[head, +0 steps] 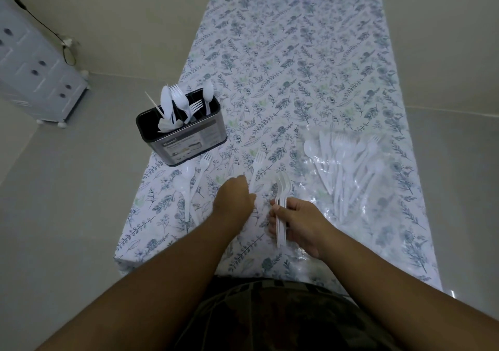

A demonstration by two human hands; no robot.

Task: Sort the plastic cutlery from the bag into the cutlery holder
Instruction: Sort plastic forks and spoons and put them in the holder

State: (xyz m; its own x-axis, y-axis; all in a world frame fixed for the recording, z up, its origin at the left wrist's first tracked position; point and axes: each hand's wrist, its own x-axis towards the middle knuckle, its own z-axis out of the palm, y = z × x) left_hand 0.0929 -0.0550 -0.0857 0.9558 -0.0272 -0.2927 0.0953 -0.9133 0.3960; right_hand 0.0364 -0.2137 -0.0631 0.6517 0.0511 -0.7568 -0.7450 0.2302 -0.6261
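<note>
The right hand point(299, 222) grips a stack of spoons point(282, 202), handles toward the person; the left hand point(235, 198) — curled, nearer — touches the loose fork point(256, 171), lengthwise just ahead, though whether it grips I cannot tell.

A single wide-angle view from the wearer's head looks forward and steeply down along a long table point(310, 75) covered in a leaf-print cloth. The table's near end sits at lower centre, close to the camera; its far end runs off the top edge. Both forearms enter from the bottom corners, with the left hand point(234, 199) and right hand point(298, 222) just below mid-frame. Lens curvature bends the floor point(67, 202) on the left and the wall line on the right. Only 1 view exists, so no overlap applies.
</note>
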